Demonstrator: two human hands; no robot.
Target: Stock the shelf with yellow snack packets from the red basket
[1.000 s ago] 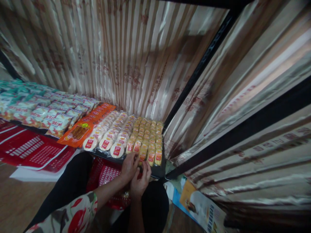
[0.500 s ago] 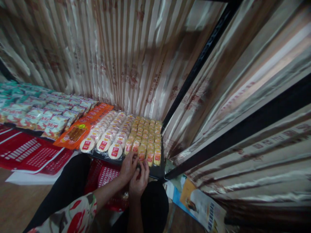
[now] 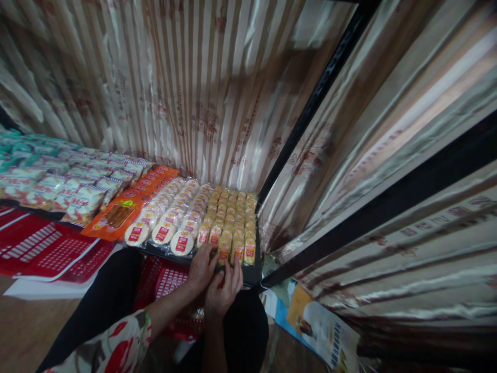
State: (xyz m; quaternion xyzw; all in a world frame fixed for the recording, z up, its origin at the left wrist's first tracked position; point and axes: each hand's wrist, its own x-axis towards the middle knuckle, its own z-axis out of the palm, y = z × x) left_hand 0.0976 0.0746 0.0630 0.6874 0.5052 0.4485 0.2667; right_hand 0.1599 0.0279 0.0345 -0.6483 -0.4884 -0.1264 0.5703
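Rows of small yellow wrapped snack packs (image 3: 225,241) with red labels lie at the right end of a black shelf (image 3: 251,272). My left hand (image 3: 202,267) reaches in from below, its bent fingers pressed together at the left side of a front pack. Just to the right, my right hand (image 3: 224,290) has its fingers stretched up against the lower front of the same row, thumb apart. The hands partly hide the front edge there. Left of the yellow packs stand rows of round white wrapped crackers (image 3: 181,242) with red labels.
An orange snack bag (image 3: 116,212) and several white-and-teal packets (image 3: 83,202) fill the shelf's left part. Red baskets (image 3: 58,246) sit below it. A black post (image 3: 310,114) and a striped curtain (image 3: 209,77) border the right and back. A printed bag (image 3: 322,326) lies on the floor.
My right fingertips have shifted slightly right along the front of the yellow packs. My left hand stays at nearly the same spot. The whole view has moved a little.
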